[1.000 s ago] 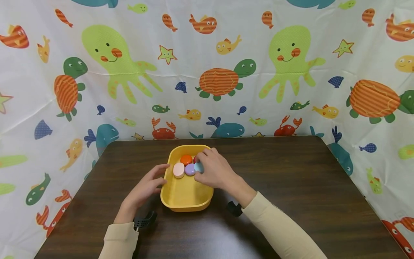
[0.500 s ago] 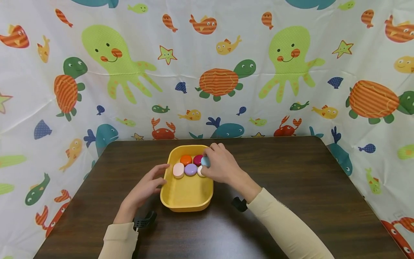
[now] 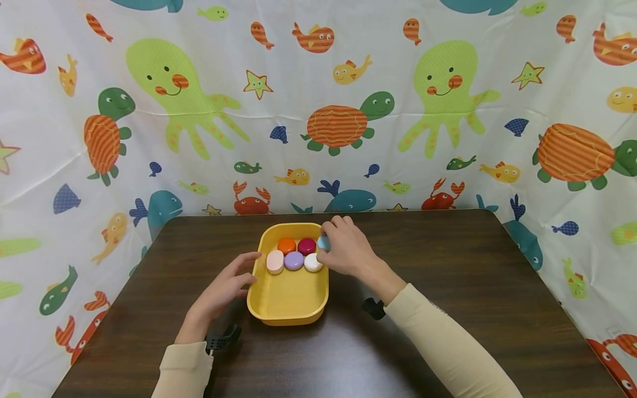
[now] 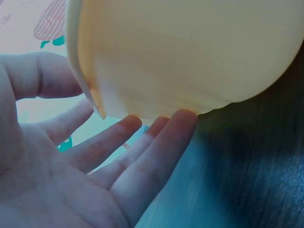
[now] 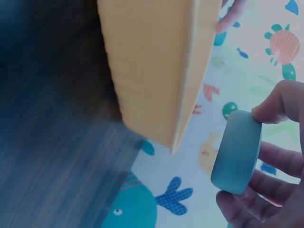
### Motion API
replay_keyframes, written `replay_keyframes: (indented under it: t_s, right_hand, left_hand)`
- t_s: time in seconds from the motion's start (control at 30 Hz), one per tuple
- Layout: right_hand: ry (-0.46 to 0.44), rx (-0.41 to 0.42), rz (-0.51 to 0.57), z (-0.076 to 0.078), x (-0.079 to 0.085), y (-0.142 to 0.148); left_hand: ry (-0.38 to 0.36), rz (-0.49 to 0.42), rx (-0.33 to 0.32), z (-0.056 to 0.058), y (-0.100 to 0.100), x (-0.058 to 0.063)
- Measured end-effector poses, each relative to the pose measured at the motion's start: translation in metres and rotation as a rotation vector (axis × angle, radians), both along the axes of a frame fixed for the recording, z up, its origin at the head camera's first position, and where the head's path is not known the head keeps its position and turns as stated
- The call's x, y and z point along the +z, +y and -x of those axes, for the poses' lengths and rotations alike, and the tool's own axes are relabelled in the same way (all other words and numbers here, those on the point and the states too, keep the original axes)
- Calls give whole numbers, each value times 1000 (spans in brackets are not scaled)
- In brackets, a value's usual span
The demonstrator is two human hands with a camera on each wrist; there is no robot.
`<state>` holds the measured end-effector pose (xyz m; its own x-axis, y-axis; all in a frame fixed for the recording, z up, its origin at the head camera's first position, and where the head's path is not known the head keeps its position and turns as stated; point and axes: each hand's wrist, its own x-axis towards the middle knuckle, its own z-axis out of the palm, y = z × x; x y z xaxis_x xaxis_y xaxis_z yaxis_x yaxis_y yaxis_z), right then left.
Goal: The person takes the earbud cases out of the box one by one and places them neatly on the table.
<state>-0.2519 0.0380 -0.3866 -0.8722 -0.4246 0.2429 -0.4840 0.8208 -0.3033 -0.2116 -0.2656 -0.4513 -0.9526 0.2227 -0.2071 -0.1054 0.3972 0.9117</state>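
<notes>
Light-blue piece [image 5: 236, 152] sits pinched between the thumb and fingertips of the right hand [image 3: 349, 246], by the right rim of the yellow tray [image 3: 287, 301] and apart from its wall. The left hand [image 3: 223, 284] rests loosely spread fingers against the tray's left side, grasping nothing. An even pinch on the piece's edge, with steady left fingertips, should suit this carry. Compared with half a second ago, the piece is farther right, uncovering more of the white piece [image 3: 312, 262].
</notes>
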Motion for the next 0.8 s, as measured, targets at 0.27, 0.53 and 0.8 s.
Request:
replay_keyframes:
  t_s: [0.27,0.53,0.8]
  right_hand:
    - [8,-14,-46,6,-5,4]
    - [-5,-29,-31,15,-12,8]
    - [-39,-53,-22,25,-19,12]
  left_hand:
    - [-3,-13,0,-1,1,2]
    - [-6,-14,-3,-1,0,1]
    - [-7,-16,-13,1,0,3]
